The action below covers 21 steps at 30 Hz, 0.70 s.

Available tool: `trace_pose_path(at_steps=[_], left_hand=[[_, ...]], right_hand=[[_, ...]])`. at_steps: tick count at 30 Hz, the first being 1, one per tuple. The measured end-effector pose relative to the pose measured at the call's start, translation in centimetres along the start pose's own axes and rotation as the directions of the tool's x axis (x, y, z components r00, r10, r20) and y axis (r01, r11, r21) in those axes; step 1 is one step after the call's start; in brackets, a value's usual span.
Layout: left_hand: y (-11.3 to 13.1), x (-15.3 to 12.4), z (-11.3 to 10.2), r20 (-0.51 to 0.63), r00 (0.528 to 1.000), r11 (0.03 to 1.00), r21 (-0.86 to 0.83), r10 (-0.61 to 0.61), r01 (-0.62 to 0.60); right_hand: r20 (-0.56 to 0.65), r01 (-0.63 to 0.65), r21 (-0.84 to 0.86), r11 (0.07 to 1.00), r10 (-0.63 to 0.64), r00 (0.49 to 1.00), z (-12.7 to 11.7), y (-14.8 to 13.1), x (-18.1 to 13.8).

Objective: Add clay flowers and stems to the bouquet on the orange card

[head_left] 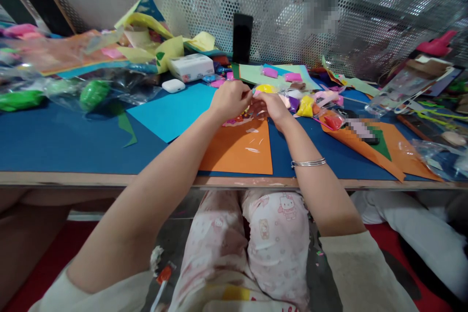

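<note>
My left hand [229, 100] and my right hand [269, 106] meet above the top edge of an orange paper sheet [239, 148] on the blue table. The fingers of both hands are pinched together on something small that I cannot make out. Small coloured clay bits [239, 118] sit on the sheet's top edge just below the hands. Bagged clay lumps, yellow [266, 88], purple [293, 104] and another yellow [305, 106], lie right behind my right hand. A silver bangle [309, 163] circles my right wrist.
A light blue sheet [171, 112] lies left of the orange one. Green clay in bags [93, 93] lies at far left. A white earbud case [173, 86], a tissue pack [192, 67] and an upright black phone [242, 38] stand behind. Orange and green paper [383, 148] lies right.
</note>
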State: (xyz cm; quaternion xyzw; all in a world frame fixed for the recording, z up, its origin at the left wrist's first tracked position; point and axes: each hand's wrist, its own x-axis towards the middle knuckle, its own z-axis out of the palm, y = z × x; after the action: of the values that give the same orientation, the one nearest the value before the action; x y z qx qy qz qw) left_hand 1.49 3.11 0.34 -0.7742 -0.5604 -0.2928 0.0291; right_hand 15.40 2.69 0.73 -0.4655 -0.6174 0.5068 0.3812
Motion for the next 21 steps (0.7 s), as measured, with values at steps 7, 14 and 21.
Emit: trace_pose_path(at_steps=[7, 14, 21], left_hand=[[0.5, -0.5, -0.8, 0.204, 0.979, 0.986, 0.165, -0.002, -0.032], [0.5, -0.6, -0.7, 0.268, 0.963, 0.975, 0.215, -0.006, -0.054], [0.3, -0.6, -0.6, 0.273, 0.962, 0.97, 0.232, 0.009, -0.075]], right_hand=[[-0.035, 0.061, -0.291, 0.955, -0.075, 0.997, 0.0, 1.3, 1.0], [0.017, 0.092, -0.374, 0.923, -0.093, 0.996, -0.1, 1.3, 0.7], [0.015, 0.097, -0.371, 0.924, -0.098, 0.995, -0.1, 1.2, 0.7]])
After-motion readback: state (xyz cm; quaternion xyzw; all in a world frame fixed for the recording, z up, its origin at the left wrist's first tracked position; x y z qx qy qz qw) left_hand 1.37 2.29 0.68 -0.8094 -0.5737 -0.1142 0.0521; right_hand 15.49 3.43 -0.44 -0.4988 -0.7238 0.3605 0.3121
